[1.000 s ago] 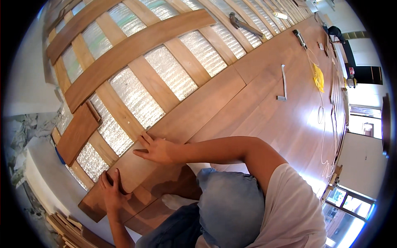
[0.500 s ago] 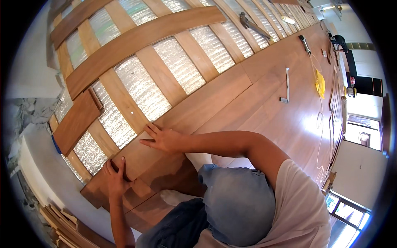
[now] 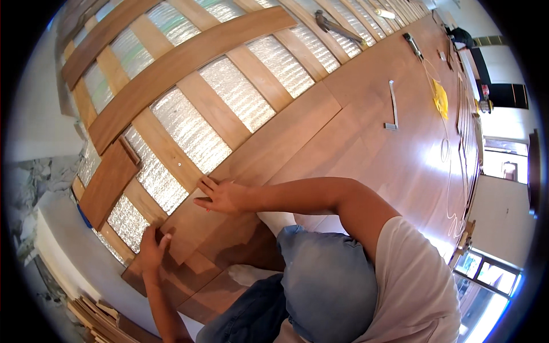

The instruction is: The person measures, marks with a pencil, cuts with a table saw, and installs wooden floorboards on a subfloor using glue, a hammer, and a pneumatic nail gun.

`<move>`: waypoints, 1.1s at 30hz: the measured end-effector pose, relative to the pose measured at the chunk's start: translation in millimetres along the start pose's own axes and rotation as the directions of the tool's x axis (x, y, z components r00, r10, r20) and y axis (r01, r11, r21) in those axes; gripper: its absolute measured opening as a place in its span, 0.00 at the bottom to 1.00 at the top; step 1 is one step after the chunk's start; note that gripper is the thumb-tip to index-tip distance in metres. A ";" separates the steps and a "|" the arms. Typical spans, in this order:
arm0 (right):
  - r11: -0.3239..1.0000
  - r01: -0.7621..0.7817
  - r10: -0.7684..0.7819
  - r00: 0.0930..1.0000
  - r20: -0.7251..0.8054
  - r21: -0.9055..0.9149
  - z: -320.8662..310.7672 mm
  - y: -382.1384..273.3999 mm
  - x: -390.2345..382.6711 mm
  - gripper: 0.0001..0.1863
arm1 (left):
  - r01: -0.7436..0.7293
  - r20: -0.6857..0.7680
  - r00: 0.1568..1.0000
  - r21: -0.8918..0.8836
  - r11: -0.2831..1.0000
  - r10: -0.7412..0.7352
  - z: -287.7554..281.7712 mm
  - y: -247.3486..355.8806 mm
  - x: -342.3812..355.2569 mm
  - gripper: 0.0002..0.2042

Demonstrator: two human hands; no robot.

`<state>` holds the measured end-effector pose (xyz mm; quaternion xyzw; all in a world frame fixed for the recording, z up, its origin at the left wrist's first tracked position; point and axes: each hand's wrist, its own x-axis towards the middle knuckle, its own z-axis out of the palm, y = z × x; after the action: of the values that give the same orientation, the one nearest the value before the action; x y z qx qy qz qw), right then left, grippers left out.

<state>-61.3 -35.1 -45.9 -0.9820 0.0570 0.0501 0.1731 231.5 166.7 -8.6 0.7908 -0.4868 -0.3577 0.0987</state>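
Observation:
Both hands are at the outer edge of a brown wooden floorboard (image 3: 197,220) that lies beside the open battens. My left hand (image 3: 152,249) is at its left part, fingers reaching over the edge and thumb apart; whether the fingertips press on the edge is hard to see. Farther right, my right hand (image 3: 224,195) lies flat on the board, fingers spread, fingertips near the edge. Neither hand holds anything. Pale wooden battens (image 3: 211,108) run away from this edge, with silver foil underlay (image 3: 186,127) between them.
A long loose plank (image 3: 194,54) and a short board piece (image 3: 108,186) lie across the battens. A hammer (image 3: 340,28) rests farther off. On the laid floor are a metal L-shaped bar (image 3: 393,108), a corded tool (image 3: 413,46) and a yellow bag (image 3: 440,100). A white wall edge (image 3: 68,246) borders the left.
My left hand has shifted slightly outward, its fingers now farther over the board's edge. The right hand stays on the board. The whole view has turned a little.

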 end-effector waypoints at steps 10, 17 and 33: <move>0.921 -0.129 0.181 0.977 -0.111 0.368 5.1 67.5 -80.0 0.20 | 0.157 -0.034 0.987 -0.002 0.988 -0.156 12.7 -37.6 23.6 0.24; -0.221 -0.860 0.968 -0.135 0.213 0.460 -10.4 191.7 -269.0 0.28 | 0.169 -0.089 0.981 -0.043 0.985 -0.172 -4.4 -33.6 24.0 0.22; -0.412 -0.666 0.902 -0.202 0.381 0.622 -23.7 195.3 -245.8 0.30 | 0.302 0.030 0.950 -0.343 0.890 -0.310 13.3 -44.9 6.4 0.26</move>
<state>-327.6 -202.4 -60.0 -0.4102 0.8201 -0.0237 0.3981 255.9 186.7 -43.9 0.8326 -0.2851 -0.4380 0.1837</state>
